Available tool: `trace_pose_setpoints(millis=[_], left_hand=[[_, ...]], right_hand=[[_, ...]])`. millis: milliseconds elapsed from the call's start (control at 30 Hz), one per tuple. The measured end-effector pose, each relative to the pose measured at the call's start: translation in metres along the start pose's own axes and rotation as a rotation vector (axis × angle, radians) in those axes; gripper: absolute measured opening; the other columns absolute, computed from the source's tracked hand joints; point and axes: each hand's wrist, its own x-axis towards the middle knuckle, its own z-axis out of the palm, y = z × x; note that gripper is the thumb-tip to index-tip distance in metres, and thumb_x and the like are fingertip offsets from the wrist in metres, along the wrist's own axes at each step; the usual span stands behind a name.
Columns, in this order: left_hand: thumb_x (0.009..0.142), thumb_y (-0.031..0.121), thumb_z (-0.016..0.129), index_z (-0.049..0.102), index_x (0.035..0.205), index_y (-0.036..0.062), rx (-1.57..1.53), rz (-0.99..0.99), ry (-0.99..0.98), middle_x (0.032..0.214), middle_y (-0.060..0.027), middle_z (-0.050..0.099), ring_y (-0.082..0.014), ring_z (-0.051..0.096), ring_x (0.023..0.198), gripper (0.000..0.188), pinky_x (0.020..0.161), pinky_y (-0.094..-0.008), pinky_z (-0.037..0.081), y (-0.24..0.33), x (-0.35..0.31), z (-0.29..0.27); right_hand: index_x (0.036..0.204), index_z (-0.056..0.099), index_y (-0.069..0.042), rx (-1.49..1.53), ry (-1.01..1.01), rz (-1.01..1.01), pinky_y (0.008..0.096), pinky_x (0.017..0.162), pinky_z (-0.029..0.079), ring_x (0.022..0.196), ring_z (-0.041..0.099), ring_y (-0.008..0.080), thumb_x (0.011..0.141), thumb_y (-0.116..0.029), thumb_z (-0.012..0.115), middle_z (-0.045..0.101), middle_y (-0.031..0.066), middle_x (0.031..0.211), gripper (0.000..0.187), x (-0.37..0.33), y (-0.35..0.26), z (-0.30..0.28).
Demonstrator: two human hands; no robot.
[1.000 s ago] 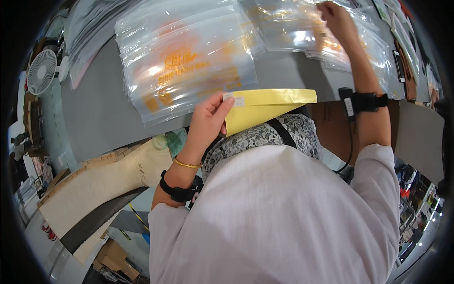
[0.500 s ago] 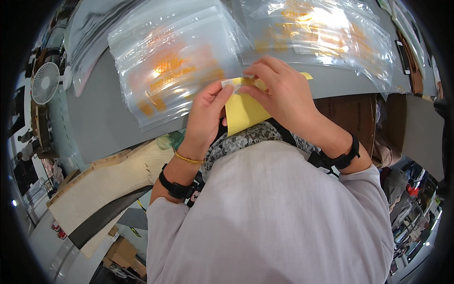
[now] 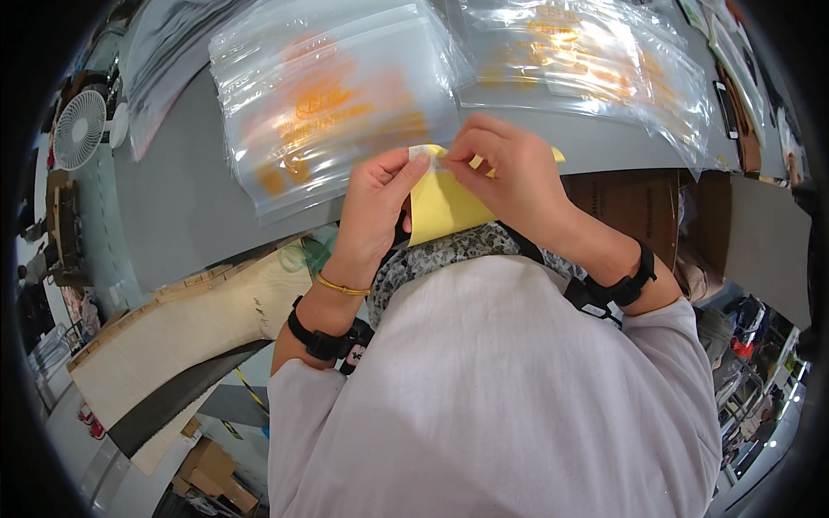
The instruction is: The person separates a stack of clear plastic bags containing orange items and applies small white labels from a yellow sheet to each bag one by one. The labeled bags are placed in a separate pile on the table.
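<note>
A yellow sheet, which looks like label backing paper, is held up at the table's near edge in front of my body. My left hand grips its left side, thumb on top, beside a small white label at the upper corner. Over the sheet's upper part, my right hand has thumb and forefinger pinched together just right of the label. Whatever lies between those fingertips is too small to make out. Behind the right hand a yellow end of the sheet sticks out.
Clear plastic bags with orange print lie stacked beyond my hands on the grey table. More bags lie at the far right, near a phone. A white fan stands left. Below the table are a cardboard box and pale board.
My right thumb and forefinger have closed into a pinch by the label; before, they were apart. The left hand keeps its hold on the sheet. The view has shifted slightly.
</note>
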Motion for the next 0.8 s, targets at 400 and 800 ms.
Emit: trace_pose_setpoints(millis=[400,800], left_hand=[[0.088,0.005,0.073,0.070,0.091,0.0033,1.079,0.849,-0.043,0.097,-0.0085,0.067,-0.0314,0.061,0.093,0.004,0.077,-0.0426,0.052,-0.012,-0.002,-0.017],[0.082,0.009,0.073,0.067,0.093,0.0037,1.358,1.013,-0.027,0.129,-0.0176,0.064,-0.0354,0.061,0.116,0.013,0.099,-0.0477,0.051,-0.021,0.006,-0.015]], right_hand=[[0.098,0.071,0.002,0.185,-0.082,0.223,0.0291,0.085,0.051,0.091,0.062,0.0135,0.100,-0.009,0.072,0.069,0.0024,0.101,0.011,0.031,0.032,-0.004],[0.090,0.071,0.002,0.170,-0.069,0.212,0.0383,0.081,0.055,0.090,0.068,0.0285,0.094,-0.011,0.072,0.072,0.0082,0.106,0.015,0.041,0.050,0.021]])
